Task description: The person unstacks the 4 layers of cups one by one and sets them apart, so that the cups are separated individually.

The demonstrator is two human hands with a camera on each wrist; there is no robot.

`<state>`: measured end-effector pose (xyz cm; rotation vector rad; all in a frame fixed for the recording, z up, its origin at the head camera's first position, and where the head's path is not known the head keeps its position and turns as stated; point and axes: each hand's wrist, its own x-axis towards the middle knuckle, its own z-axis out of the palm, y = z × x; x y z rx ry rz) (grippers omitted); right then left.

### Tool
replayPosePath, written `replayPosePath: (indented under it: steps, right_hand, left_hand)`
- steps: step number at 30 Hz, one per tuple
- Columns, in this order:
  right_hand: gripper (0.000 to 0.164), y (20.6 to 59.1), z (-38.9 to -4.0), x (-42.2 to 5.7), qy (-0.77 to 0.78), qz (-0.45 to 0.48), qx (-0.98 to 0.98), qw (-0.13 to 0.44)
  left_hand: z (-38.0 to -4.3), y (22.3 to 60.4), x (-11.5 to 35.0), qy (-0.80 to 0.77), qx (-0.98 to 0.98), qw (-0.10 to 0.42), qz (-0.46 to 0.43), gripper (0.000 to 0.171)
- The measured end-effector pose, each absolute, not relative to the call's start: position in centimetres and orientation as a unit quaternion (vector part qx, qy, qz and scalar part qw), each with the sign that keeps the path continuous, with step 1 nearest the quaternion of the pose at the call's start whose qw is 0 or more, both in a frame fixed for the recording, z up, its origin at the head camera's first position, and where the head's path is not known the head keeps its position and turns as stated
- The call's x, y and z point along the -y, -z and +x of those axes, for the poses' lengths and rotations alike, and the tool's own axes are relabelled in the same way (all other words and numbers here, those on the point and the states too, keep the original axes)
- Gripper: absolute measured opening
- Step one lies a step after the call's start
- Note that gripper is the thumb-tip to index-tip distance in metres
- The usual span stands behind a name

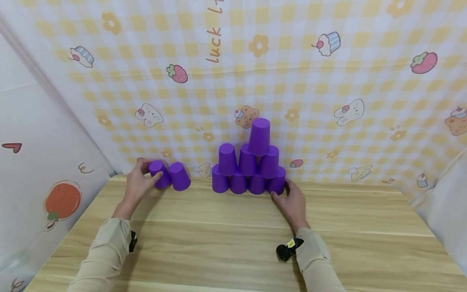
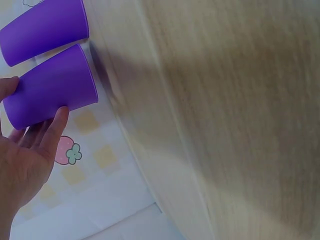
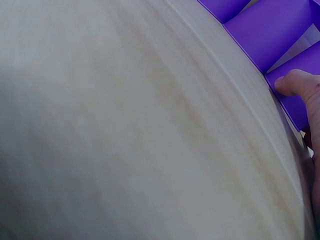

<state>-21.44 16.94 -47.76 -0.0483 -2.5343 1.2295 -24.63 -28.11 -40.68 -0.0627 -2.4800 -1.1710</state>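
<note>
Purple tapered cups (image 1: 228, 160), wood-grained tabletop (image 1: 204, 243)

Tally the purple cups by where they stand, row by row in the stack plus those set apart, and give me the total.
Bottom-row cups: 4
Middle-row cups: 3
Top cup: 1
Separate cups, one of them held by the left hand: 2
Total: 10 purple cups

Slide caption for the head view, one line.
Left hand holds a cup beside a second cup; right hand grips the bottom-right cup of an eight-cup stack.
</note>
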Motion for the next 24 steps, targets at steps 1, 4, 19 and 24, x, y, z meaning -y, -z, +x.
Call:
replayPosePath:
  steps: [1,4,19,24]
  right_hand:
    - [0.063,47.7,-21.4,-16.9,-0.432,-0.017,0.887,0.160]
    - [0.063,47.6,-21.3,-16.9,-0.437,-0.016,0.885,0.157]
    - [0.062,47.6,-21.3,-17.1,-0.437,-0.016,0.884,0.167]
    - [0.062,47.6,-21.2,-17.0,-0.441,-0.014,0.882,0.167]
  left_hand:
    - [-24.6,40.8,28.1,0.416,0.888,0.197,-0.023,0.045]
    - [-24.6,41.2,28.2,0.411,0.890,0.195,-0.026,0.046]
    - [-24.8,42.1,28.3,0.421,0.888,0.181,-0.039,0.049]
    - [-24.5,41.5,28.5,0.404,0.901,0.151,-0.048,0.055]
